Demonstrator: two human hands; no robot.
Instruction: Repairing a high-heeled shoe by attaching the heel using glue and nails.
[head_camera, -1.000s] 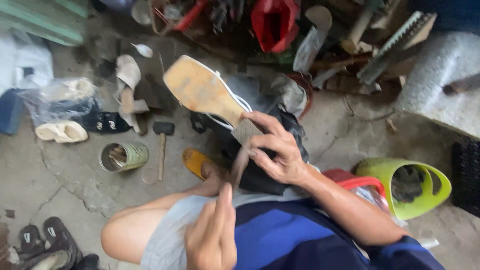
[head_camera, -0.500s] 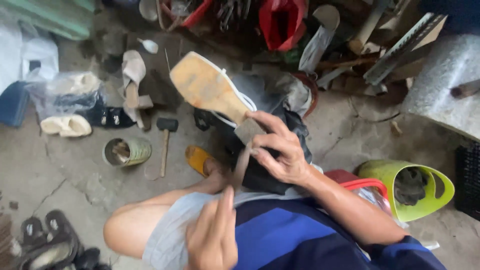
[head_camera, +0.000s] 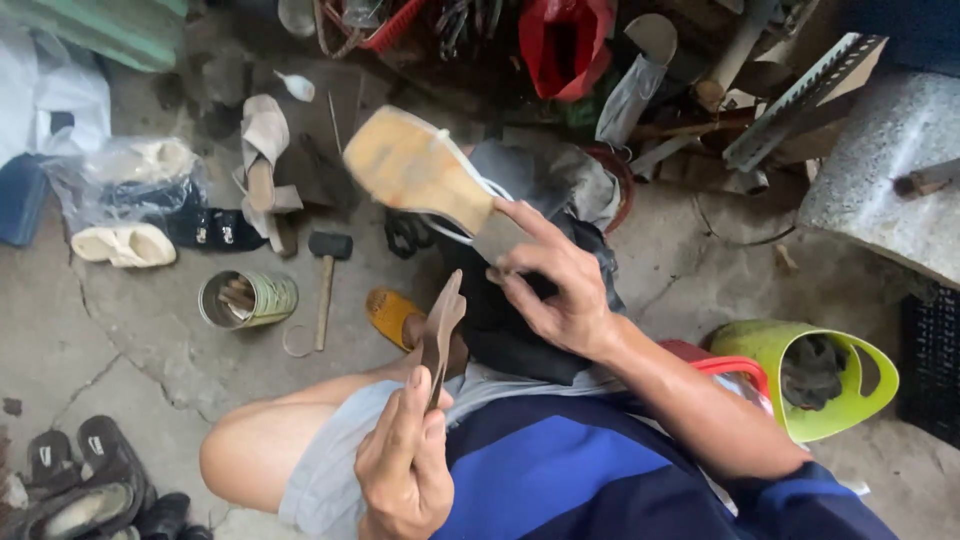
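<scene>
Cracked concrete floor, cluttered with shoes and scrap; a seated person works on a sandal.

Right hand (head_camera: 565, 290) grips the sandal (head_camera: 425, 175) at its heel, sole turned up for access. Left hand (head_camera: 400, 470) pinches a thin sole piece (head_camera: 440, 330) upright, beside the knee. Beyond lie a hammer (head_camera: 325, 270), a tin (head_camera: 245, 298) and a green basket (head_camera: 835, 375).

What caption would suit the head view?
Right hand steadies an upturned sandal; left hand holds a thin sole piece.
</scene>
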